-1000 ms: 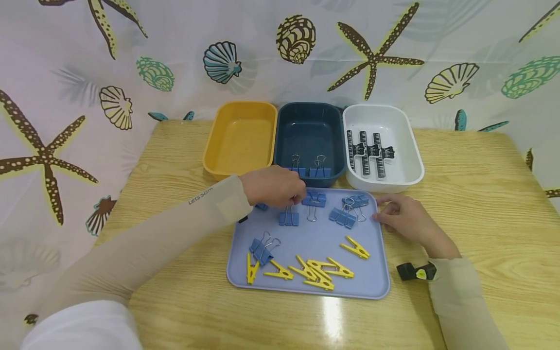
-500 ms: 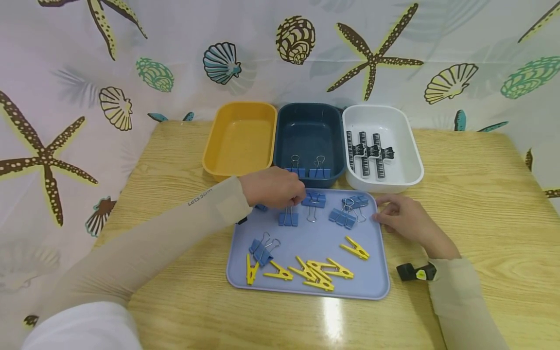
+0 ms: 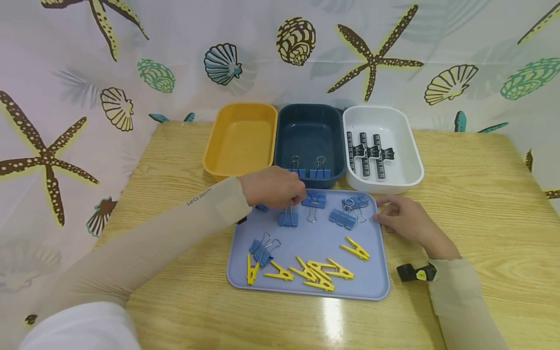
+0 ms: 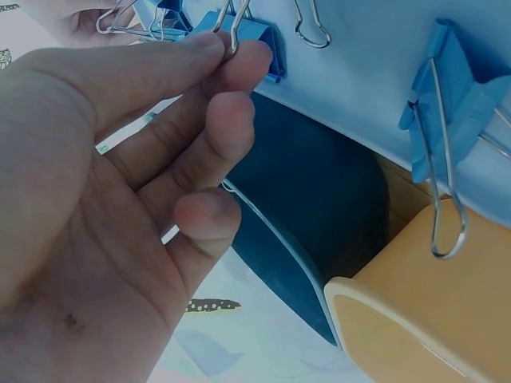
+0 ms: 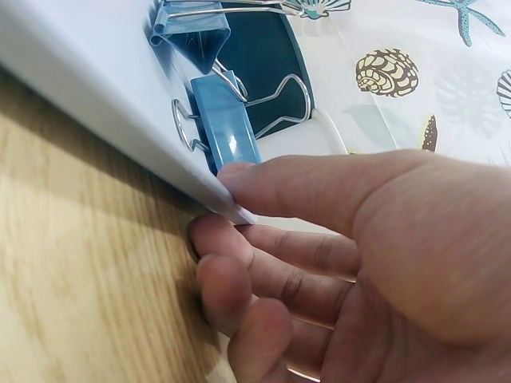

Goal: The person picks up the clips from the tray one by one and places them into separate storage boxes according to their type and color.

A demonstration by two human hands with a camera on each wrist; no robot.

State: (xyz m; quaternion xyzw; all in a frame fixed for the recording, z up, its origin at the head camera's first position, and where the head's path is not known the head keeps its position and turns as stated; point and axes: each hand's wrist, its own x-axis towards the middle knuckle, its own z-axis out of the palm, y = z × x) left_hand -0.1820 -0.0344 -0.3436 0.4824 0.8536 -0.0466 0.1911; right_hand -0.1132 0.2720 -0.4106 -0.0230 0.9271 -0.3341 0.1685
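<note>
A lavender tray (image 3: 306,243) carries several blue binder clips and yellow clothespins (image 3: 318,273). At its far edge my left hand (image 3: 275,187) pinches a wire handle of a blue binder clip (image 3: 314,199) between thumb and index finger. Its other fingers curl loosely in the left wrist view. Another binder clip (image 3: 288,218) lies just below this hand, and one more binder clip (image 4: 447,104) shows near the yellow bin. My right hand (image 3: 402,216) grips the tray's right rim, thumb on top and fingers underneath, close to a binder clip (image 5: 227,120).
Behind the tray stand a yellow bin (image 3: 240,141), a dark blue bin (image 3: 308,131) with two blue binder clips near its front, and a white bin (image 3: 400,131) holding three black-and-white clips (image 3: 365,153). A patterned curtain (image 3: 258,29) hangs behind the wooden table (image 3: 481,204).
</note>
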